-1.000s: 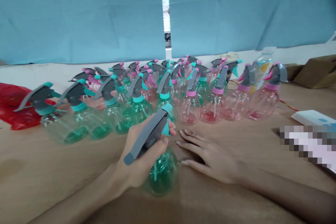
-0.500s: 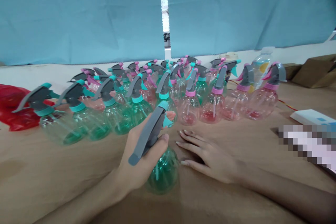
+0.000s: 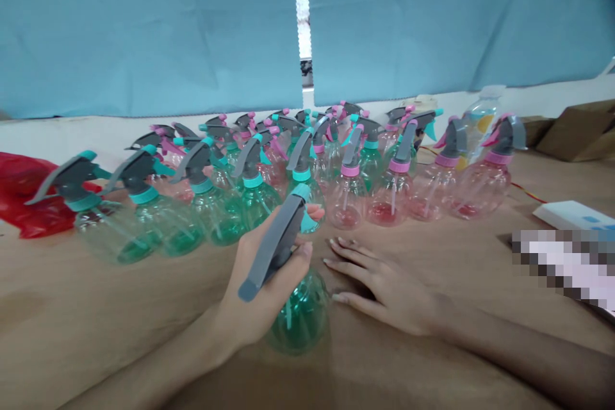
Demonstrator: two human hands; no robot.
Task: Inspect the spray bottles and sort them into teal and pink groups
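Your left hand [image 3: 259, 275] grips a clear green-tinted plastic spray bottle [image 3: 300, 317] high on its neck, fingers closed round it, the grey-and-teal trigger head tilted across your palm. Its base sits at or just above the tan bench [image 3: 96, 314] (cannot tell which). Your right hand [image 3: 384, 288] lies flat, fingers spread and empty, just beside that bottle. Ahead stands a crowded cluster of clear green and pink spray bottles [image 3: 346, 202], every visible one already topped with a trigger head; no loose heads or bare bottles show. Nothing is readable: the clear bottle with a yellow label [image 3: 475, 122] is too small to tell (a pixelated patch [image 3: 562, 266] hides part of the right side).
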